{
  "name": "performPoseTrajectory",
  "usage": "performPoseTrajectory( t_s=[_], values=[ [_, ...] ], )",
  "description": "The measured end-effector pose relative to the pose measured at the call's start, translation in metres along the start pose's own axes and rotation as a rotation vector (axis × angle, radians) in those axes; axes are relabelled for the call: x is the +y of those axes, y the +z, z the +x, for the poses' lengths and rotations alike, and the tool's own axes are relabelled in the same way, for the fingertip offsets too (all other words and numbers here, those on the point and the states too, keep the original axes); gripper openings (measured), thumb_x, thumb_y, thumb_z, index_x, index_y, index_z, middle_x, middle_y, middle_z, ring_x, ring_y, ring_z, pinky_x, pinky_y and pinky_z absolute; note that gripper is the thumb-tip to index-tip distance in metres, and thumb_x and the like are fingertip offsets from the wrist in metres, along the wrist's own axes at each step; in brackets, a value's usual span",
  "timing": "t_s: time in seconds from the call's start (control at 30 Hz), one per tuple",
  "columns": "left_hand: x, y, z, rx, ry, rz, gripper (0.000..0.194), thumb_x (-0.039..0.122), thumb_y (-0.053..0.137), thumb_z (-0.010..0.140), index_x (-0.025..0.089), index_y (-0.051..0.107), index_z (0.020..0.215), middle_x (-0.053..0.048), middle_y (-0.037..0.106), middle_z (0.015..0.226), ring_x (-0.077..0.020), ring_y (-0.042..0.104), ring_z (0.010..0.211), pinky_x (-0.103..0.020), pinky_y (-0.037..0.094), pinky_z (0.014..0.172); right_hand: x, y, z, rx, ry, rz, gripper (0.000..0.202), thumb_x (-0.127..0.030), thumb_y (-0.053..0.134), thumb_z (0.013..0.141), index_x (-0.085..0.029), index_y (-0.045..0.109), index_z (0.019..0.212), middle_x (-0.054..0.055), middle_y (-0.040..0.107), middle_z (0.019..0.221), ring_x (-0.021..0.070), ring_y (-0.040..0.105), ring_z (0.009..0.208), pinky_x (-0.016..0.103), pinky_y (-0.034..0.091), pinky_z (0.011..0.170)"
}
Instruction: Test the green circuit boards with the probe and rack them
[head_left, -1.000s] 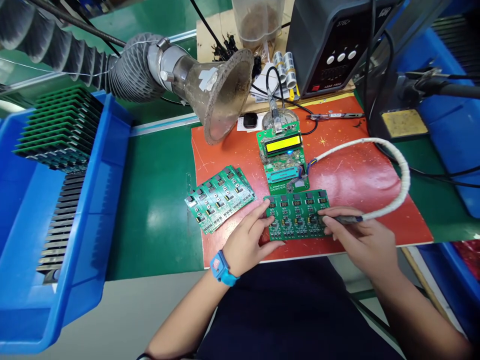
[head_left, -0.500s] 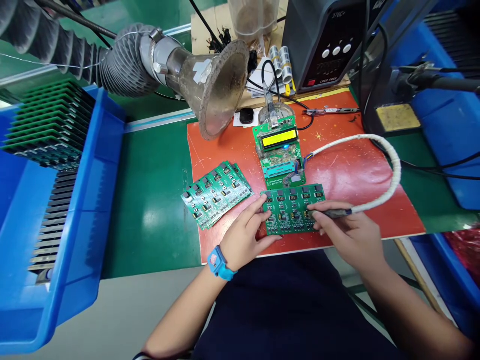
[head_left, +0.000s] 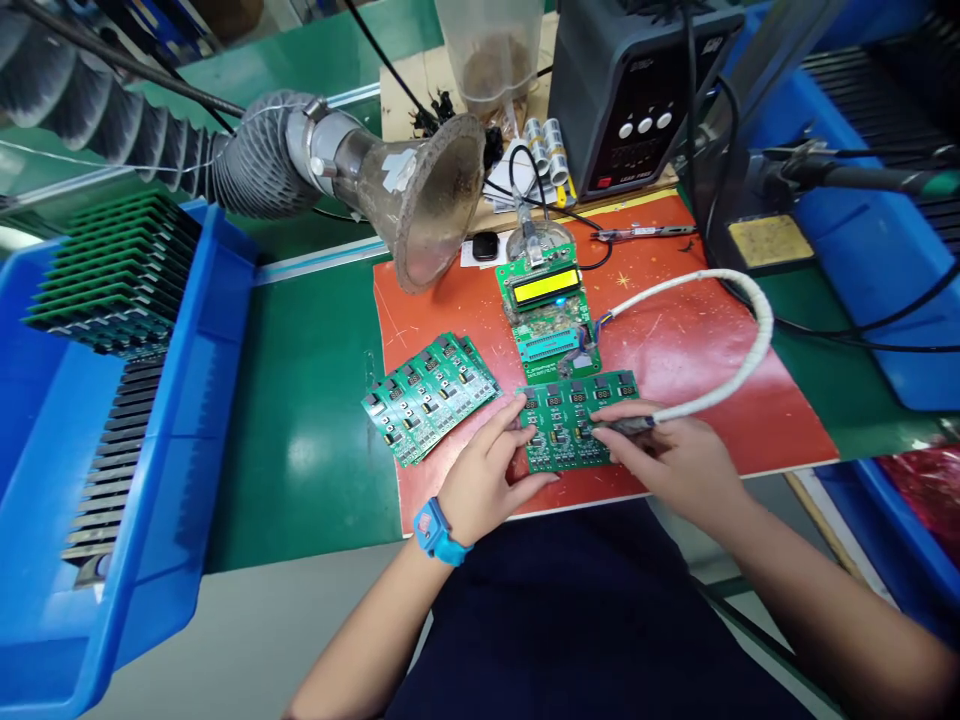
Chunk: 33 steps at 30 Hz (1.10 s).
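A green circuit board [head_left: 556,425] with a row of small digit displays lies flat on the red mat. My left hand [head_left: 487,465] steadies its left end, fingertips along the side and thumb by the lower edge. Pinched in my right hand [head_left: 679,465] is a dark pen-like probe [head_left: 634,424], its tip over the board right of the middle; my fingers hide the contact point. From the probe a white wrapped cable [head_left: 757,345] loops to a programmer board [head_left: 544,362] with a lit yellow screen [head_left: 547,287]. Left of my hands sits a stack of similar circuit boards [head_left: 431,395].
A fume extractor funnel [head_left: 442,205] hangs over the mat's back left. Upright boards [head_left: 112,275] fill part of the blue bin [head_left: 214,330] at left. Behind stand a soldering station [head_left: 637,110] and a pen [head_left: 645,232]; a yellow sponge [head_left: 772,240] lies at right.
My right hand has shifted left along the circuit board with the probe, from near its fourth section to about the third. My left hand stays at the board's left end. The view has tilted slightly.
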<state>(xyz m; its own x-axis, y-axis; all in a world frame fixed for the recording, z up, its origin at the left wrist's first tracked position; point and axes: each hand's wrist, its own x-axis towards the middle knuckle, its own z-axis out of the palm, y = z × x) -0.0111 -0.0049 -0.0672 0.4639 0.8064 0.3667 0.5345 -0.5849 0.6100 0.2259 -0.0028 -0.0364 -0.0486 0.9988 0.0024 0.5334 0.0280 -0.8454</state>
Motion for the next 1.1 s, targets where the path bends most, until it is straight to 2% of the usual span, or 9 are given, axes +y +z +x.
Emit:
performPoseTrajectory(
  t_s=[0.07, 0.23, 0.5, 0.6, 0.77, 0.87, 1.1],
  values=[
    [-0.001, 0.0, 0.0, -0.011, -0.002, 0.017, 0.05, 0.038, 0.077, 0.082, 0.014, 0.054, 0.12, -0.026, 0.051, 0.142, -0.0332, 0.052, 0.134, -0.05, 0.053, 0.105, 0.0, -0.001, 0.006, -0.034, -0.028, 0.028, 0.019, -0.038, 0.065, 0.085, -0.02, 0.072, 0.087, 0.003, 0.074, 0.079, 0.0116, 0.058, 0.047, 0.024, 0.05, 0.048],
    [-0.002, -0.002, 0.003, -0.015, 0.016, 0.078, 0.046, 0.037, 0.078, 0.082, 0.016, 0.057, 0.117, -0.022, 0.052, 0.143, -0.0329, 0.055, 0.131, -0.051, 0.053, 0.104, 0.004, -0.001, 0.016, -0.113, -0.09, 0.166, 0.011, -0.026, 0.065, 0.08, -0.017, 0.07, 0.081, 0.0, 0.067, 0.066, 0.013, 0.061, 0.057, 0.023, 0.046, 0.053],
    [0.002, -0.003, 0.009, 0.018, 0.065, 0.176, 0.046, 0.042, 0.078, 0.08, 0.018, 0.06, 0.115, -0.017, 0.057, 0.139, -0.0325, 0.06, 0.125, -0.051, 0.056, 0.101, 0.008, 0.0, 0.018, -0.087, -0.049, 0.197, 0.003, -0.016, 0.065, 0.078, -0.015, 0.068, 0.076, -0.003, 0.061, 0.061, 0.0108, 0.058, 0.059, 0.021, 0.044, 0.058],
    [0.004, -0.003, 0.007, 0.022, 0.052, 0.17, 0.045, 0.043, 0.077, 0.081, 0.018, 0.06, 0.114, -0.017, 0.057, 0.139, -0.032, 0.059, 0.126, -0.051, 0.055, 0.103, 0.009, -0.001, 0.019, -0.109, -0.045, 0.24, 0.005, -0.02, 0.066, 0.079, -0.015, 0.067, 0.079, -0.003, 0.061, 0.061, 0.0103, 0.057, 0.056, 0.021, 0.043, 0.054],
    [0.001, -0.003, 0.006, -0.01, 0.028, 0.147, 0.043, 0.039, 0.078, 0.081, 0.016, 0.059, 0.112, -0.02, 0.055, 0.14, -0.0319, 0.059, 0.127, -0.048, 0.056, 0.1, 0.008, -0.009, 0.03, -0.305, 0.034, 0.31, 0.009, -0.023, 0.069, 0.08, -0.015, 0.065, 0.082, -0.004, 0.06, 0.057, 0.012, 0.061, 0.052, 0.021, 0.045, 0.046],
    [0.001, -0.003, 0.006, -0.015, 0.044, 0.115, 0.043, 0.038, 0.077, 0.082, 0.015, 0.058, 0.112, -0.022, 0.055, 0.139, -0.0322, 0.058, 0.128, -0.049, 0.055, 0.102, 0.006, -0.014, 0.034, -0.364, 0.072, 0.325, 0.012, -0.026, 0.069, 0.08, -0.016, 0.064, 0.084, -0.003, 0.061, 0.059, 0.0124, 0.063, 0.052, 0.02, 0.045, 0.044],
    [0.003, -0.003, 0.004, -0.03, 0.017, 0.098, 0.043, 0.036, 0.076, 0.083, 0.016, 0.055, 0.116, -0.023, 0.052, 0.141, -0.0329, 0.055, 0.131, -0.05, 0.054, 0.103, 0.007, -0.013, 0.028, -0.309, 0.084, 0.337, 0.015, -0.031, 0.069, 0.077, -0.018, 0.066, 0.082, -0.002, 0.062, 0.062, 0.0127, 0.061, 0.056, 0.023, 0.048, 0.05]
  ],
)
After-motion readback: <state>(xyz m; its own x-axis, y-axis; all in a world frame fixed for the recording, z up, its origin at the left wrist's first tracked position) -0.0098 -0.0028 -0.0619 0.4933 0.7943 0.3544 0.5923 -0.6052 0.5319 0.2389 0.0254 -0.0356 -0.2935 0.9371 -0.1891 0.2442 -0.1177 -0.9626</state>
